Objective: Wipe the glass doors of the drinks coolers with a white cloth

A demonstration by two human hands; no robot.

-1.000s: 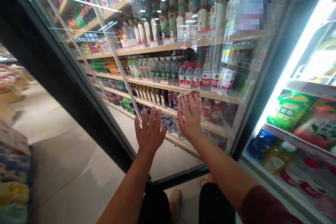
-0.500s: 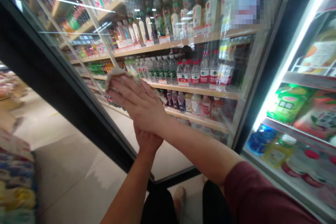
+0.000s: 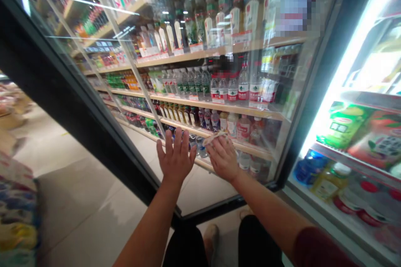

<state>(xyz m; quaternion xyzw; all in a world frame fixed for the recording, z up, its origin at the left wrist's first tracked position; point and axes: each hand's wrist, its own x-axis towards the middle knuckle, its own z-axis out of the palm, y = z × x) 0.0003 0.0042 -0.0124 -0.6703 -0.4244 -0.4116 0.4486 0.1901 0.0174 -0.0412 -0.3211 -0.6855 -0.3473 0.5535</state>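
A black-framed glass door (image 3: 194, 194) stands swung out in front of me. My left hand (image 3: 176, 156) lies with its fingers spread on or just before the lower part of the pane, holding nothing. To its right, my right hand (image 3: 223, 156) presses a pale cloth (image 3: 216, 137) against the glass, with the fingers over it. Most of the cloth is hidden under that hand. Through the pane show wooden shelves (image 3: 200, 53) lined with drink bottles.
On the right a lit cooler (image 3: 347, 154) holds bottles and a green bag (image 3: 341, 123). Packaged goods (image 3: 19, 217) are stacked at the lower left beside the tiled floor (image 3: 87, 192). My shoe (image 3: 211, 238) is near the door's bottom edge.
My right hand has moved down and to the right across the pane with the cloth. The left hand, before tucked below the right, is now apart from it with fingers spread.
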